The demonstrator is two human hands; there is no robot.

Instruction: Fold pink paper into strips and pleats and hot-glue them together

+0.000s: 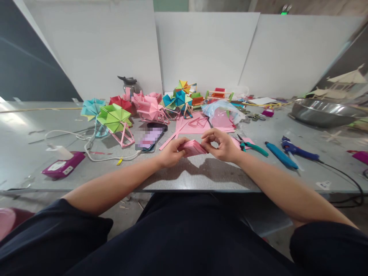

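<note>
Just above the front of the table, my left hand (pixel 172 152) grips a thick bundle of folded pink paper (pixel 193 148) by its left end. My right hand (pixel 220 145) is at the other end, thumb and forefinger bent together at the paper's right corner. Whether those fingertips pinch a single layer or the whole bundle is too small to tell. Behind the hands lie flat pink paper sheets (pixel 186 124) with thin pink strips and a pink triangular frame (pixel 198 122) on top. A phone (pixel 151 138) lies to the left of my left hand.
Folded-paper wheels on stands, one green (pixel 115 117) and one pink (pixel 149 107), stand at the back left. Right of my hands are teal-handled pliers (pixel 255 148), a blue pen-shaped tool (pixel 281 155), a glue gun (pixel 300 150) and a metal bowl (pixel 324 113). A purple power strip (pixel 63 166) sits left.
</note>
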